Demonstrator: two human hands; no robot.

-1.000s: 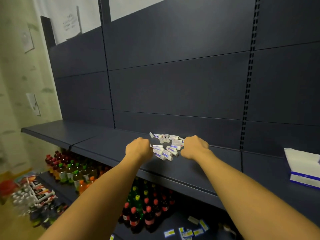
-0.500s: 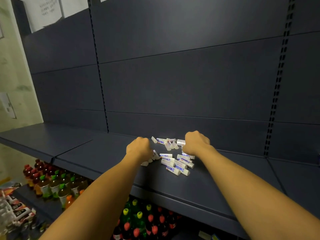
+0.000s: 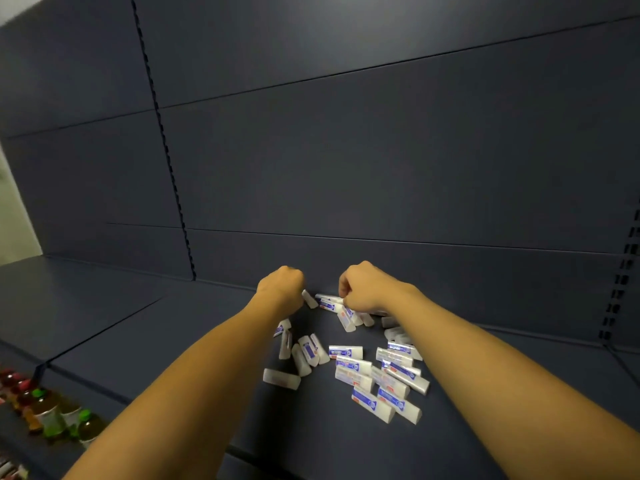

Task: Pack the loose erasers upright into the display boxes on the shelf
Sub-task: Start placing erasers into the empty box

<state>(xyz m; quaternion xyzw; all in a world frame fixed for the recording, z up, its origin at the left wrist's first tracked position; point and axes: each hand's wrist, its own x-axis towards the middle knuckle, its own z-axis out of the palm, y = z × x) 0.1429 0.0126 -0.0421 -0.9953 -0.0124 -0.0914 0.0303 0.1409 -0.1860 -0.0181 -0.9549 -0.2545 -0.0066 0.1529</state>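
Both hands are curled at the far side of the eraser pile, backs toward the camera. My left hand (image 3: pixel 281 287) is clenched at about 11 o'clock of the pile; its fingers fold out of sight, so I cannot tell whether it holds anything. My right hand (image 3: pixel 363 289) sits at about 12 o'clock, and its fingertips appear to pinch the end of one eraser (image 3: pixel 330 304) lying there, though the contact is small and partly covered.

Loose erasers (image 3: pixel 374 375) lie flat and scattered on the dark shelf (image 3: pixel 145 341), spreading from just below the hands toward 5 o'clock, several touching or overlapping. None stands upright.

Each looks like a small white wedge-shaped block in a blue-and-white printed sleeve. I would judge them very light, firm with slight give, not fragile, and a little slick where the wrapper shines. Pinching across the long flat faces near the middle should hold best and let one be turned on end.

No display box shows anywhere in this view. My right forearm covers some erasers at the pile's 3 o'clock edge. The print on the sleeves is too small to read. Bottled drinks (image 3: pixel 52 417) at the lower left, around 8 o'clock, are blurred.
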